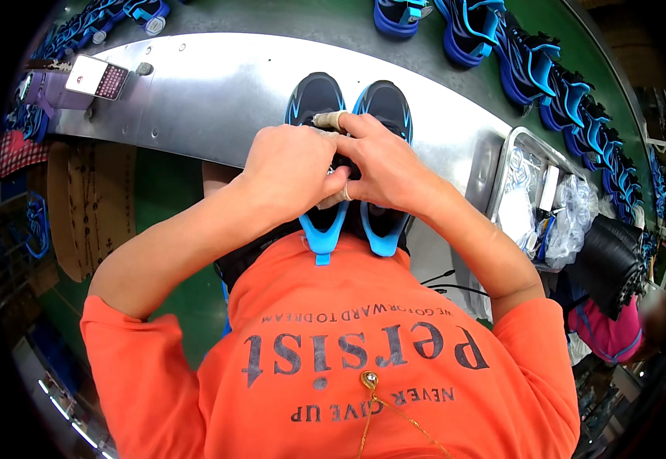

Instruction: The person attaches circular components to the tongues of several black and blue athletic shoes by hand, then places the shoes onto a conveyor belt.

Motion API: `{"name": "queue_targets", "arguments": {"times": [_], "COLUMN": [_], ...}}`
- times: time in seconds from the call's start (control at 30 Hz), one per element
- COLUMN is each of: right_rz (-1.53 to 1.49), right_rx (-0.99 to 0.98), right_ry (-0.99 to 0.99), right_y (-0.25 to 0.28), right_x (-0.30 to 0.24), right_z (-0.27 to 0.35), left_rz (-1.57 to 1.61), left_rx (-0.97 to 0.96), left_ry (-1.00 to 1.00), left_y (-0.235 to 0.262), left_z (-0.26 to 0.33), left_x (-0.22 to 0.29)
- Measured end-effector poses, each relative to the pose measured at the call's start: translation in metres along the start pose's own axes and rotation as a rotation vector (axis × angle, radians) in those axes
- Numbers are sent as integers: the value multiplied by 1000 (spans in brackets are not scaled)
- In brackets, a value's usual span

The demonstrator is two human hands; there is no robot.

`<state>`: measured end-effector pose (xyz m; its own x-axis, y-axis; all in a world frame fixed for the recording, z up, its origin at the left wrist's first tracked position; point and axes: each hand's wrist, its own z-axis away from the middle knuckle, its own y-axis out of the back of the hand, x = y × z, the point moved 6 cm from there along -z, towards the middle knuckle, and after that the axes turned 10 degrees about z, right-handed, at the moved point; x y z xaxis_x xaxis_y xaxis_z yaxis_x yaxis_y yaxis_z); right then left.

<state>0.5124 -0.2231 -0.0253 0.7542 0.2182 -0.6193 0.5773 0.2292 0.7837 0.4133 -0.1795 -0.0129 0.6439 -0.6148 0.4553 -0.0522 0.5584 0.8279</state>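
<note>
Both hands press together over a pair of dark shoes with bright blue trim: the left hand (291, 172) curls its fingers down onto the left shoe (314, 103), and the right hand (386, 168), a taped finger stretched across, closes over the right shoe (386, 103). What the fingertips pinch under the palms is hidden. The pair stands side by side, toes pointing away, at the near edge of a curved metal counter (218, 92), its blue heel tabs hanging over that edge toward the orange shirt (333, 359). Toward the counter's far left corner lies a small device with a keypad (97, 76). Beyond the far edge runs a green belt (570, 46) carrying a row of matching blue shoes (547, 76). At the counter's right end sits a metal tray (501, 176) of clear plastic bags (574, 206).
</note>
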Motion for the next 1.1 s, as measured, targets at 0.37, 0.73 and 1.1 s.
{"name": "queue_targets", "arguments": {"times": [0.37,0.73,1.1], "right_rz": [-131,-52,174], "right_rx": [64,89,288], "right_ry": [98,99,247], "right_y": [9,3,1], "right_x": [-1,-19,-34], "right_z": [6,10,27], "left_rz": [1326,2138,1658], "left_rx": [169,131,141], "left_ry": [435,480,287], "left_y": [-42,-78,-62], "left_z": [88,93,89], "left_x": [-28,-21,-16]}}
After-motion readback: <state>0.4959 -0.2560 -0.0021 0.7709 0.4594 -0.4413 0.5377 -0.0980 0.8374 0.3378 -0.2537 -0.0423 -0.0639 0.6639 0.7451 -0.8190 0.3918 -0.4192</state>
